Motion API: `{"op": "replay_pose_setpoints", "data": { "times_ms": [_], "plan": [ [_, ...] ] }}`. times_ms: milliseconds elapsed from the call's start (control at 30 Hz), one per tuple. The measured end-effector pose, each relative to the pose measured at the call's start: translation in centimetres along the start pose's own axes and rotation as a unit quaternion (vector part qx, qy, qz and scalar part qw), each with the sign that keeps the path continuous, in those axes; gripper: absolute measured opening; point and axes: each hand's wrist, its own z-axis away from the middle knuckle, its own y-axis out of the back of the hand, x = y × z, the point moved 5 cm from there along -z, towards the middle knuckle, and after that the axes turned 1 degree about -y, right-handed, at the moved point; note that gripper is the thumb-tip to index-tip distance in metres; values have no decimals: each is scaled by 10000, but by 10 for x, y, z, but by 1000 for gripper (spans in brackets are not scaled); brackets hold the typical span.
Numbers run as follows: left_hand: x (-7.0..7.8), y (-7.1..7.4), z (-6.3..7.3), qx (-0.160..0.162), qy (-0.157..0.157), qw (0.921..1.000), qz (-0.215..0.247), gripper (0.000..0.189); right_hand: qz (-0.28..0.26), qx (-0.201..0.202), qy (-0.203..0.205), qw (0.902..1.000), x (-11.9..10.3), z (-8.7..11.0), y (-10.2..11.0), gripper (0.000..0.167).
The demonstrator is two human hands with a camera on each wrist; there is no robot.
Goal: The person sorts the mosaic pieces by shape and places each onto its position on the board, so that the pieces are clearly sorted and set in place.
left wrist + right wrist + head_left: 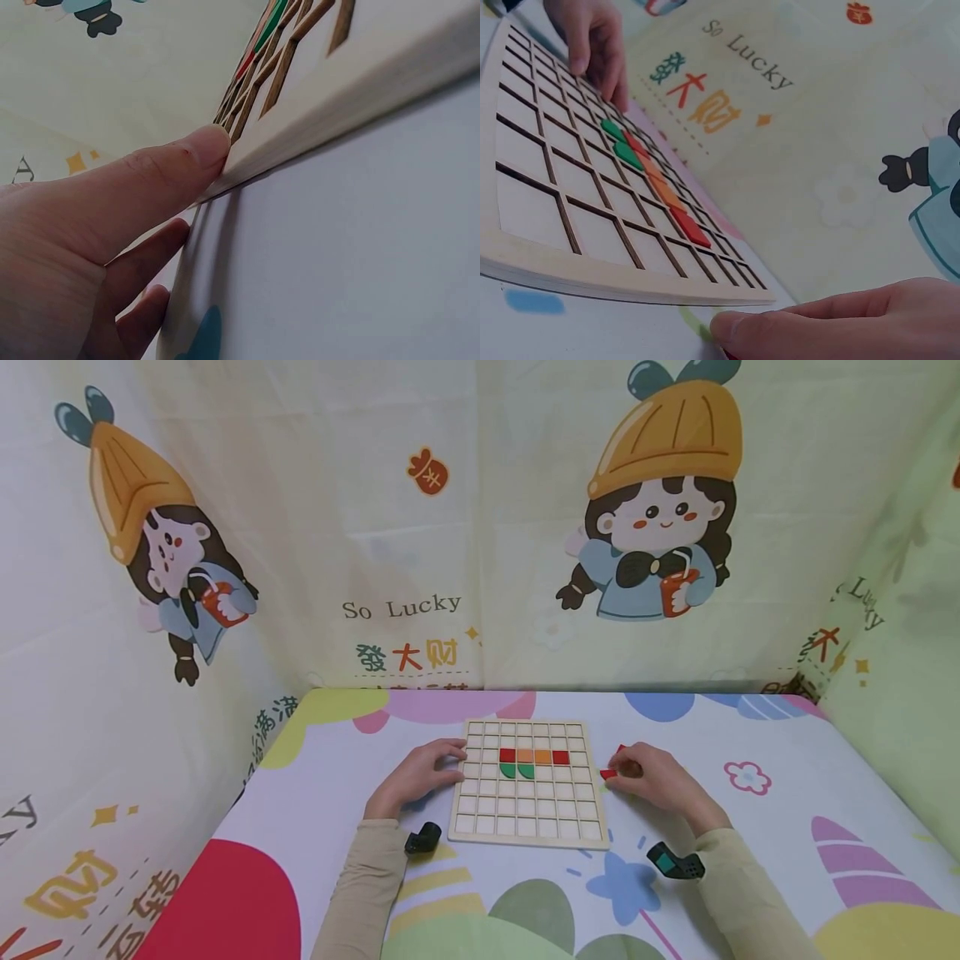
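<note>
A square wooden grid board [527,841] lies on the table. One row holds two red squares [507,756] with orange squares [534,757] between them; below them sit two green quarter-round pieces [517,771]. My left hand [420,774] rests at the board's left edge, its thumb [169,169] touching the frame and its fingers fairly straight. Just off the right edge, my right hand [651,775] pinches a small red piece [607,774] between thumb and fingertips, which cover most of it. Another bit of red [621,748] shows beyond the fingers.
A colourfully printed cloth [555,902] covers the table under the board. Printed curtains [510,527] hang behind the table and at both sides. Each wrist carries a small black camera, the left one [423,838] close to the board's near left corner.
</note>
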Motion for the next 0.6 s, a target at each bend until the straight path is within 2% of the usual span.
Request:
{"op": "replay_pose_setpoints", "data": {
  "times_ms": [133, 300, 467, 600],
  "plan": [
    [1, 0, 1, -6, -20, 10000, 30, 30, -74, -24, 190, 9998, -2, 1, 0, 22],
    [2, 0, 1, -33, -31, 10000, 23, 30, 11, 16, 141, 9999, -1, -1, -1, 18],
    [1, 1, 1, -25, 36, 10000, 27, 30, 35, -52, 88, 9999, 1, -2, -2, 25],
    [3, 1, 2, -6, 64, 10000, 41, 30, -35, -154, 268, 9995, -1, -1, -2, 25]
  ]
}}
